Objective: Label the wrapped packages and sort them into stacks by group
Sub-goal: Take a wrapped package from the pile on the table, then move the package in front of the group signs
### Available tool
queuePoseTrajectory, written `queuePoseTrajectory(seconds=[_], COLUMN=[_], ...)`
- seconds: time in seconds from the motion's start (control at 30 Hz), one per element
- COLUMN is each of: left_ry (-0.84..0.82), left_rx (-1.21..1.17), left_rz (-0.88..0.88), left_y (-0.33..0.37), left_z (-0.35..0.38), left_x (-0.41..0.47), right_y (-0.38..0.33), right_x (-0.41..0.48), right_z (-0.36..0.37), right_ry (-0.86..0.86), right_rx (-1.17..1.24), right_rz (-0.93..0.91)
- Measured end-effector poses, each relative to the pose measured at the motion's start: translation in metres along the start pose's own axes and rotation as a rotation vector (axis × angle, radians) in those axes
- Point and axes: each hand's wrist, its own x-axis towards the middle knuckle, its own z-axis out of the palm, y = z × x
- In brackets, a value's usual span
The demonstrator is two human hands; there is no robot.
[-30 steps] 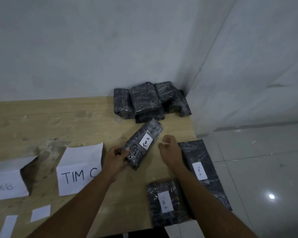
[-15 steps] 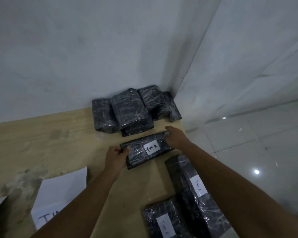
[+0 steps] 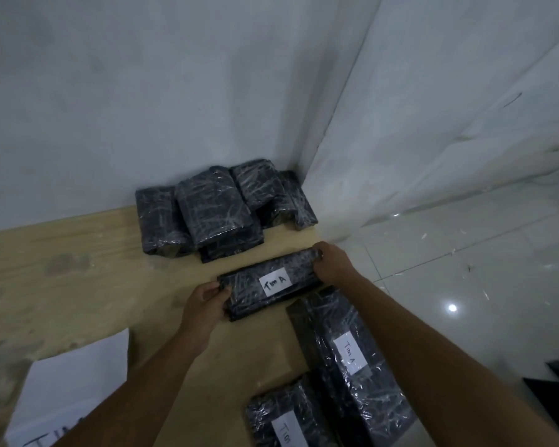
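My left grip (image 3: 204,304) and right grip (image 3: 331,262) each clasp an end of the "Tim A" package (image 3: 249,290); an unlabelled pile (image 3: 213,214) sits behind it.

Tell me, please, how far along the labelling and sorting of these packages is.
Done: a long package labelled Tim A and a labelled package beside it lie at the table's near right. In hand: the left hand and right hand grip another Tim A package by its ends. Left: the pile by the wall shows no labels.

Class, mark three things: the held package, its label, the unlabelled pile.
held package (image 3: 243,292), head view, wrap left of its label.
label (image 3: 275,281), head view, its written middle.
unlabelled pile (image 3: 213,211), head view, front package's top.
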Motion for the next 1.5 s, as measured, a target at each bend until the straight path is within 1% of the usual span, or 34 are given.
queuePoseTrajectory(seconds=[0.23, 0.33, 0.43, 0.5, 0.57, 0.63, 0.7, 0.73, 0.87, 0.93, 1.0, 1.07, 1.17, 1.27, 1.33, 1.43, 1.5], left_ry=[-0.045, -0.069, -0.058, -0.040, -0.025, -0.010, -0.009, 0.002, 0.061, 0.072, 0.078, 0.094, 0.121, 0.132, 0.145, 0.143, 0.158], left_rx=[-0.040, -0.026, 0.023, 0.090, 0.122, 0.117, 0.088, 0.075, 0.041, 0.020, 0.001, -0.021, -0.036, -0.056, -0.074, -0.156, -0.247], left_rz=[-0.048, -0.057, -0.027, 0.016, 0.061, 0.099, 0.116, 0.130, 0.175, 0.179, 0.192, 0.200, 0.191, 0.190, 0.206, 0.209, 0.176], left_y=[-0.003, -0.002, -0.001, 0.000, 0.003, 0.011, 0.021, 0.026, 0.042, 0.047, 0.050, 0.051, 0.052, 0.053, 0.053, 0.054, 0.051], left_z=[0.004, 0.005, 0.003, 0.001, -0.002, -0.007, -0.012, -0.017, -0.036, -0.042, -0.049, -0.057, -0.068, -0.075, -0.079, -0.086, -0.091], left_x=[-0.011, -0.013, -0.015, -0.017, -0.020, -0.021, -0.023, -0.023, -0.020, -0.021, -0.021, -0.021, -0.019, -0.019, -0.022, -0.031, -0.043], right_y=[0.005, 0.007, 0.005, 0.001, -0.008, -0.025, -0.051, -0.067, -0.124, -0.140, -0.152, -0.158, -0.162, -0.164, -0.162, -0.153, -0.144], right_x=[-0.011, -0.015, -0.019, -0.020, -0.022, -0.022, -0.020, -0.017, 0.001, 0.010, 0.017, 0.026, 0.030, 0.023, 0.014, -0.003, -0.020], right_z=[-0.004, -0.004, -0.004, -0.004, -0.002, -0.001, 0.000, 0.002, 0.014, 0.023, 0.032, 0.041, 0.043, 0.038, 0.034, 0.030, 0.030], right_ry=[-0.027, -0.033, -0.060, -0.035, 0.059, 0.146, 0.150, 0.122, -0.016, -0.033, -0.039, -0.008, 0.024, 0.002, 0.024, 0.096, 0.131], right_rx=[-0.008, -0.004, 0.013, -0.015, -0.019, 0.105, 0.286, 0.371, 0.680, 0.741, 0.769, 0.825, 0.947, 1.066, 1.167, 1.180, 1.162], right_rz=[0.032, 0.044, 0.108, 0.167, 0.162, 0.089, 0.020, 0.018, 0.123, 0.178, 0.261, 0.310, 0.323, 0.265, 0.186, 0.060, 0.025])
